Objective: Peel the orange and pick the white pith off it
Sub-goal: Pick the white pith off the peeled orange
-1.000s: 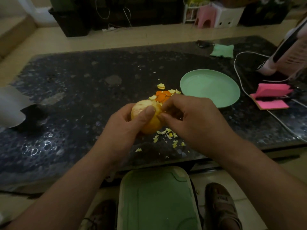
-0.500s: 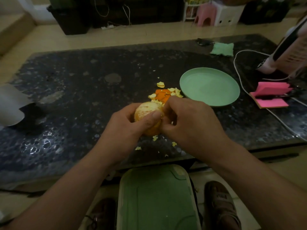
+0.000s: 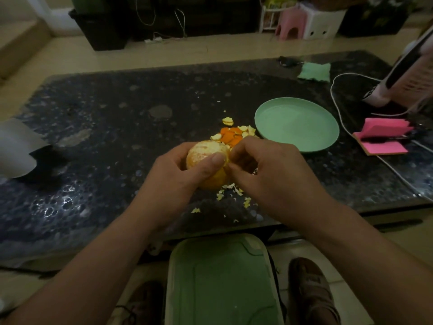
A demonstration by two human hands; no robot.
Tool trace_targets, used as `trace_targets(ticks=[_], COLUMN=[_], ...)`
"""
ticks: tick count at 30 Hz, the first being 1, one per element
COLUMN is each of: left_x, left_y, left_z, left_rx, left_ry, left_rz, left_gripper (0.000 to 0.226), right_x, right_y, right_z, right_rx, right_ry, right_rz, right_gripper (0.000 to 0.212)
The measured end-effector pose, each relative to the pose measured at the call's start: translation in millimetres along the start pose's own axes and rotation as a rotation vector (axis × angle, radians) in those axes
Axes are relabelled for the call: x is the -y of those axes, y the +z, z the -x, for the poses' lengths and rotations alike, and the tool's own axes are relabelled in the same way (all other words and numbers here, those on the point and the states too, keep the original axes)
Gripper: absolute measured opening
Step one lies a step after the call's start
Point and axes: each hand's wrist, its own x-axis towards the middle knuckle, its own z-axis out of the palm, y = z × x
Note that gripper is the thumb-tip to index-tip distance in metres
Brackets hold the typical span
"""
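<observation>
Orange (image 3: 206, 153) centre frame over worktop (image 3: 117, 137), top bared, lower rind (image 3: 214, 181) on: left grip (image 3: 173, 179) clamped round it, right grip (image 3: 269, 174) apparently pinching rind's edge (fingertips hidden); tear shallow, rotating fruit, sparing segments.

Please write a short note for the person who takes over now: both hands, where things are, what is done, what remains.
Left hand grips the orange above the table.
Right hand pinches at its right edge.
Peel pieces lie on the table beside the green plate; scraps lie near the front edge.
Done: top peeled.
To do: skin on the lower part, remaining pith.
</observation>
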Motion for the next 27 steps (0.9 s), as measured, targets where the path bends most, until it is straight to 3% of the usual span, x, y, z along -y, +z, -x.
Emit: trace_targets(ticks=[4,8,18,27], left_x=[-0.7,1.9,3.2,5.1], left_y=[2.0,6.2,12.8,13.2], left_z=[4.2,6.0,2.9,0.7], left_rx=[0.04,0.104,-0.006,0.012], left_ry=[0.028,-0.05,0.004,-0.019], left_rz=[-0.12,-0.006,0.106,0.19], left_gripper=[0.058,0.046,0.041,0.042], right_x=[3.7,5.1,16.1,19.5], right_y=[2.7,3.1,7.3,5.1], right_z=[0.1,0.5,1.7,3.5], right_rx=[-0.021,-0.085,-0.169,-0.196], right_ry=[0.009,0.031,0.082,0.105], right_rz=[0.071,0.055,-0.067,-0.144], right_gripper=[0.011,0.009,0.016,0.015])
